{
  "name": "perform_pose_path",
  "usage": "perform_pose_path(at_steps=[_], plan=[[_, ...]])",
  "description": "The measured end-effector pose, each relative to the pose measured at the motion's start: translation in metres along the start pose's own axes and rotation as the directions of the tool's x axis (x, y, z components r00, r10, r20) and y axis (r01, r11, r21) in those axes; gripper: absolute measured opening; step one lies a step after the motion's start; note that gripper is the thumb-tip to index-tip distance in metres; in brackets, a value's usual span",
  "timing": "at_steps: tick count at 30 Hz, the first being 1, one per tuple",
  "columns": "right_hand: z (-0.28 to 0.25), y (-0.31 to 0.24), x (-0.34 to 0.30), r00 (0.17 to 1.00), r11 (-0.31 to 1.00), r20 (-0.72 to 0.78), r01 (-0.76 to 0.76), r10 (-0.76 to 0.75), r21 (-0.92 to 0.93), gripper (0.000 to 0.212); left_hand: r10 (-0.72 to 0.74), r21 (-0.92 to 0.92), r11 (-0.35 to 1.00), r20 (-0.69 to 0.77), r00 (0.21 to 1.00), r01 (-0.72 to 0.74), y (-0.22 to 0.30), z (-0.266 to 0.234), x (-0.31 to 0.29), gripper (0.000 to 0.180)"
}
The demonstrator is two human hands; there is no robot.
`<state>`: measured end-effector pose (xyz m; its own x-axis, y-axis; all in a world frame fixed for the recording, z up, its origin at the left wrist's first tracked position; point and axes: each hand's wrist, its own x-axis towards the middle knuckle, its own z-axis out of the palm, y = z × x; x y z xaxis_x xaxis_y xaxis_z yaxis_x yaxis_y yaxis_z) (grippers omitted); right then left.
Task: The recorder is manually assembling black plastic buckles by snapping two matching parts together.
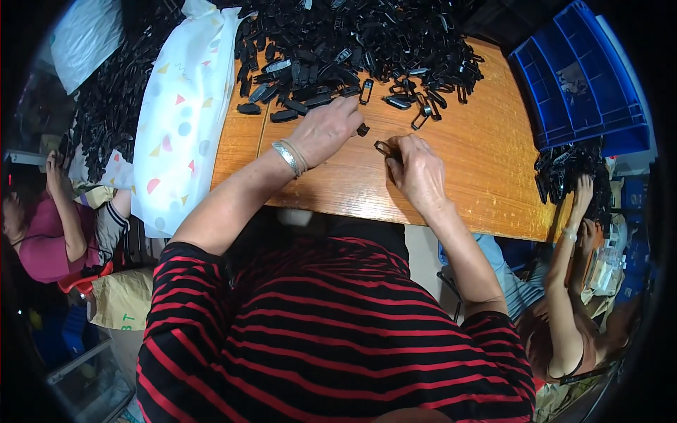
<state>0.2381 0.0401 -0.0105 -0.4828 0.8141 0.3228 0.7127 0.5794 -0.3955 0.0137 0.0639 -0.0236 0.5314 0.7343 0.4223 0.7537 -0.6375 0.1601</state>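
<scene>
My left hand [328, 132], with a silver bracelet at its wrist, is over the wooden table near the edge of a heap of small black plastic parts [360, 42]. Its fingers are closed, and a small dark piece [362, 130] shows right at the fingertips. To its right, my right hand [421, 169] pinches a black oblong plastic frame [382, 147] between thumb and fingers. Several similar loose frames [422, 111] lie just beyond it, and one open frame [366, 91] lies past the left fingertips.
The wooden table [486, 162] spreads before me. A white patterned plastic sheet [185, 113] hangs on its left side, by another black heap [116, 99]. At the right stands a blue bin [578, 84]. A co-worker's hand [583, 194] reaches into black parts; another person sits left.
</scene>
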Motion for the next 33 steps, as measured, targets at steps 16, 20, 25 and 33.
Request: perform_pose_path(at_steps=[16,20,25,33], plan=[[0.018,-0.011,0.005,0.943,0.896,0.006,-0.318,0.333,0.31,0.023,-0.312,-0.162,0.934,0.058,0.948,0.317,0.016,-0.009,-0.004,0.011],[0.023,-0.011,0.002,0.955,0.919,-0.059,-0.26,0.29,0.297,0.02,-0.293,-0.141,0.944,0.056,0.955,0.298,0.018,-0.002,-0.007,0.021],[0.034,-0.017,-0.002,0.891,0.627,-0.014,-0.308,0.454,0.716,0.018,-0.519,-0.742,0.53,0.1,0.849,0.411,0.022,0.005,-0.012,0.025],[0.038,-0.029,0.003,0.931,0.632,-0.14,-0.114,0.338,0.767,0.02,-0.56,-0.936,-0.109,0.337,0.757,0.336,0.037,-0.008,-0.018,0.027]])
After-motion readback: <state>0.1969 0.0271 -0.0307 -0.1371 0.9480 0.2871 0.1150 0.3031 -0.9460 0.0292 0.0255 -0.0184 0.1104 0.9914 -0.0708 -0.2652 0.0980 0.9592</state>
